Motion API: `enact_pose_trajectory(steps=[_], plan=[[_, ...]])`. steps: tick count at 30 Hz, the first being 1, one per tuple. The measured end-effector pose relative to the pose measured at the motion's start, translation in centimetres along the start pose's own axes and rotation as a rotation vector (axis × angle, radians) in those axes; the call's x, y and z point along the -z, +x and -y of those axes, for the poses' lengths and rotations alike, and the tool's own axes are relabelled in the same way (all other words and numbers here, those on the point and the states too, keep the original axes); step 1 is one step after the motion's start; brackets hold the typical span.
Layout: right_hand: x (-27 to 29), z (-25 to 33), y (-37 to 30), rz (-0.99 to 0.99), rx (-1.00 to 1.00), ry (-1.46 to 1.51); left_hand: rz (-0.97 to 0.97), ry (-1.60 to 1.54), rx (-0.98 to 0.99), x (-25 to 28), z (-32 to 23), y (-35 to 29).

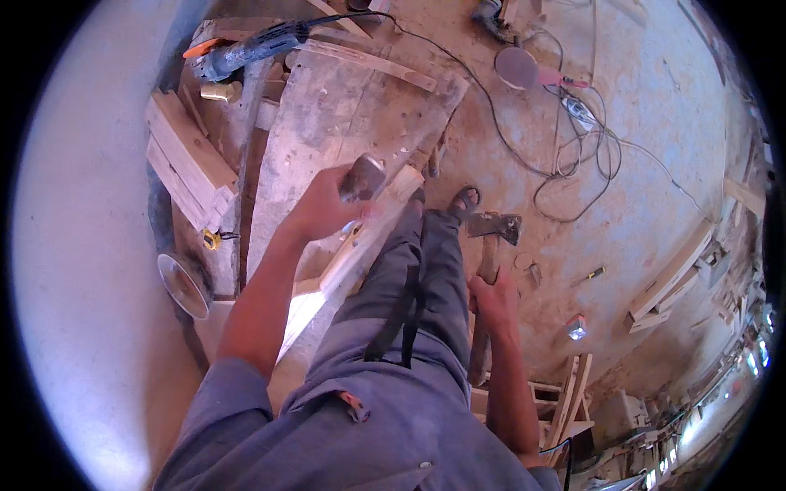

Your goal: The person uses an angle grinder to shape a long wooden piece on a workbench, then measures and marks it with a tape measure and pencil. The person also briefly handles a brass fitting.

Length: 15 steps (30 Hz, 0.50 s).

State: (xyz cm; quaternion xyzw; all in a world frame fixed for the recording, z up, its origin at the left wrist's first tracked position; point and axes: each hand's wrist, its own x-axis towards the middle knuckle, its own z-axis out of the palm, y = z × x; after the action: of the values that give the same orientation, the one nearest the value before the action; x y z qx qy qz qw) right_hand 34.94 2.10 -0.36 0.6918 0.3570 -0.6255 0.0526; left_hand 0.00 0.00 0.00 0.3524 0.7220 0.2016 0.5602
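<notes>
My left hand is closed around a dark, blocky thing with a shiny end, whose kind I cannot make out. It is above a pale length of timber, which lies slanting along the right edge of a worn wooden workbench. Under that hand, a small bluish-white spot by the timber is too unclear to name. My right hand grips an axe by its wooden handle, beside my right leg. The axe's dark metal head points away from me, above the floor.
An angle grinder lies at the bench's far left, near stacked wood blocks and a yellow tape measure. Black cable coils across the floor beyond a round sanding disc. Timber pieces lie at the right.
</notes>
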Motion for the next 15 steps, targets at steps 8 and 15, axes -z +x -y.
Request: enact_pose_trajectory(steps=[8, 15], plan=[[-1.0, 0.9, -0.5, 0.009, 0.048, -0.03, 0.362, -0.499, -0.084, -1.5, -3.6, 4.5], [-1.5, 1.1, -2.2, -0.013, 0.017, 0.004, 0.389, -0.217, -0.099, -1.4, -4.5, 6.1]])
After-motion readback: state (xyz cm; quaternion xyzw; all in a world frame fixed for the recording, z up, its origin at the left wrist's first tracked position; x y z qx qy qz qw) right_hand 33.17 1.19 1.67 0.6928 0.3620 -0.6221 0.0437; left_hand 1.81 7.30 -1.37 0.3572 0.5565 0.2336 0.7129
